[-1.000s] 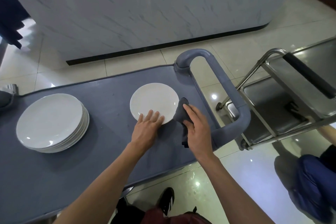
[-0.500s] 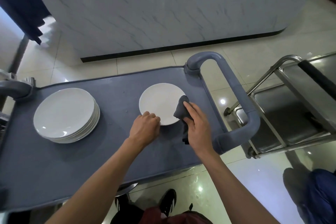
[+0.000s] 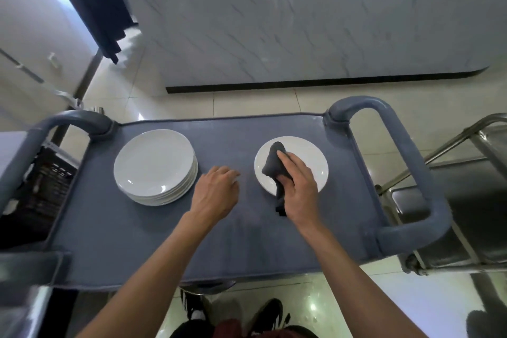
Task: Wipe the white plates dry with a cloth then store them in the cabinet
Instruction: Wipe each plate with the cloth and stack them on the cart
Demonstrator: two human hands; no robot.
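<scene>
A single white plate (image 3: 312,155) lies flat on the right part of the grey cart top (image 3: 225,241). My right hand (image 3: 297,186) grips a dark grey cloth (image 3: 273,163) and presses it onto this plate's face. A stack of several white plates (image 3: 155,166) stands on the left part of the cart. My left hand (image 3: 218,191) hovers between the stack and the single plate, fingers loosely curled, holding nothing and touching neither.
Thick grey cart handles rise at the right end (image 3: 395,162) and the left end (image 3: 41,140). A steel trolley (image 3: 455,181) stands to the right. A marble-faced counter (image 3: 274,16) is behind the cart, a black crate (image 3: 41,181) at the left.
My left hand has come off the plate's near edge and moved left. My right hand has slid the cloth from the plate's right edge onto its middle. The view has tilted up.
</scene>
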